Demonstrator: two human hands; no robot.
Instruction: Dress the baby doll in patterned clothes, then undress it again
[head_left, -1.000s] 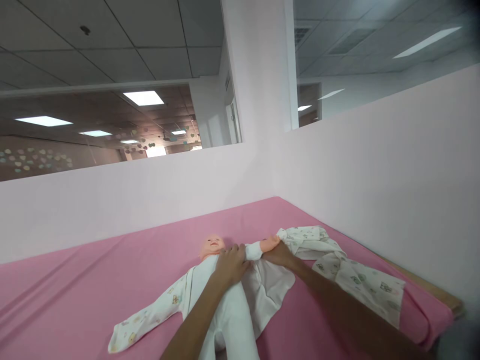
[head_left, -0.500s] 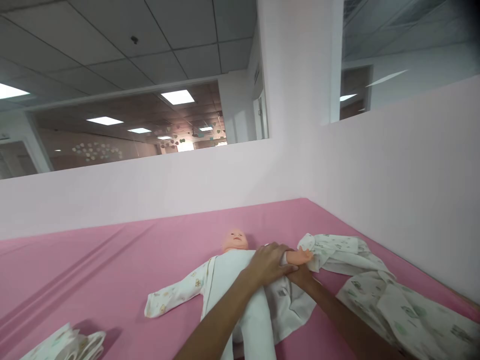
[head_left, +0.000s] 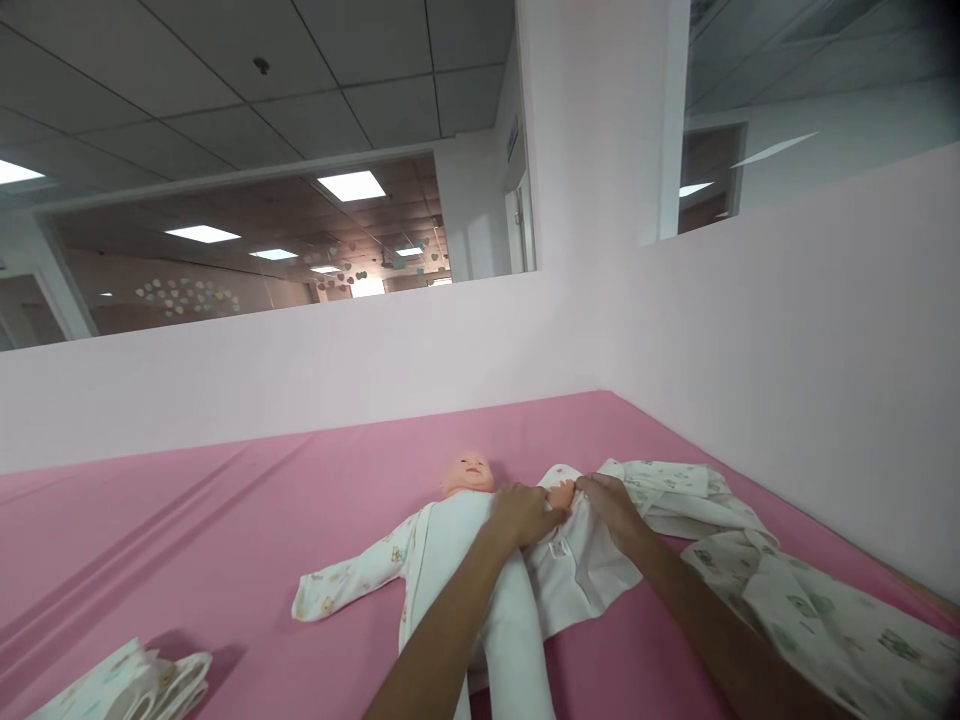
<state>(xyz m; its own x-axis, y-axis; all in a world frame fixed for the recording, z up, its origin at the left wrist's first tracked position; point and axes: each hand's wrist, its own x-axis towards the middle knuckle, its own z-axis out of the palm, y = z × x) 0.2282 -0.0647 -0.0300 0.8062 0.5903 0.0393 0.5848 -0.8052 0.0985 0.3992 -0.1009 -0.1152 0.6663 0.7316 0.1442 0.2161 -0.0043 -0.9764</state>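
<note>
A baby doll (head_left: 466, 472) lies on its back on the pink sheet (head_left: 225, 540), wearing a white bodysuit (head_left: 450, 560). An open printed garment (head_left: 577, 575) is spread beneath it, with one sleeve (head_left: 341, 585) lying out to the left. My left hand (head_left: 523, 512) is closed around the doll's arm near its small hand (head_left: 561, 492). My right hand (head_left: 611, 505) pinches the garment's fabric right beside that small hand.
Another printed white cloth (head_left: 787, 600) lies crumpled along the right wall. Folded printed cloth (head_left: 124, 685) sits at the bottom left. Pale partition walls (head_left: 787, 370) close off the back and right of the sheet.
The doll's arm has been drawn in toward its body. My right hand came out from under it and now grips the garment's fabric on top.
</note>
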